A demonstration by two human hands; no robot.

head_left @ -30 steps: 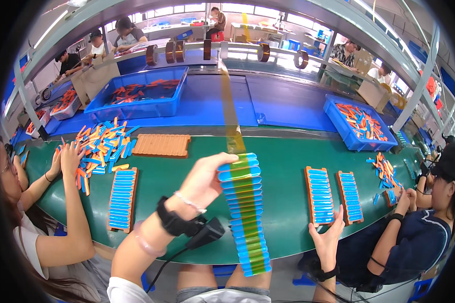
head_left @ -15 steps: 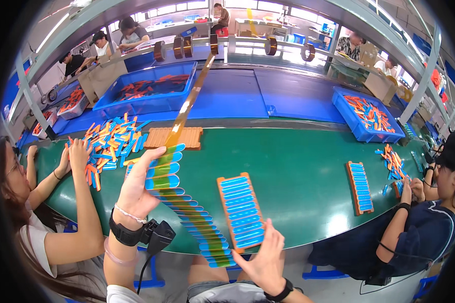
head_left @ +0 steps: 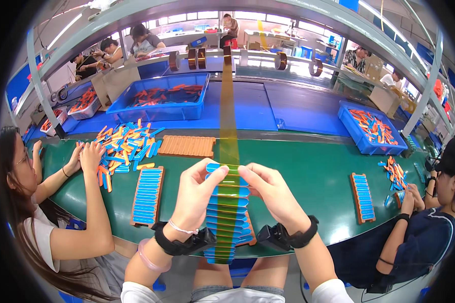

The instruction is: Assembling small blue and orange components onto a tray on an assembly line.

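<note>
A long row of blue, flat, round-ended sticks (head_left: 213, 207), like small nail files, hangs joined by amber tape (head_left: 228, 113). The tape runs down from a roll (head_left: 227, 54) on the bar above. My left hand (head_left: 199, 184) pinches the top left of the row, its thumb on the uppermost sticks. Opposite it, my right hand (head_left: 268, 188) pinches the right edge of the tape at the same height. The row's lower end drops past the table's front edge toward my lap. Behind it, a brown grooved tray (head_left: 248, 233) is mostly hidden.
A filled grooved tray (head_left: 147, 197) lies left, and a bare one (head_left: 187, 146) behind. Loose blue and orange sticks (head_left: 129, 146) are heaped at far left. Blue bins (head_left: 159, 115) (head_left: 374, 146) stand at the back. Co-workers sit on both sides, their hands (head_left: 88, 154) (head_left: 413, 197) over the table.
My left hand has carried the row of sticks rightward, so it hangs straighter. My right hand has risen from the row's lower end to its top. The view has shifted slightly.
</note>
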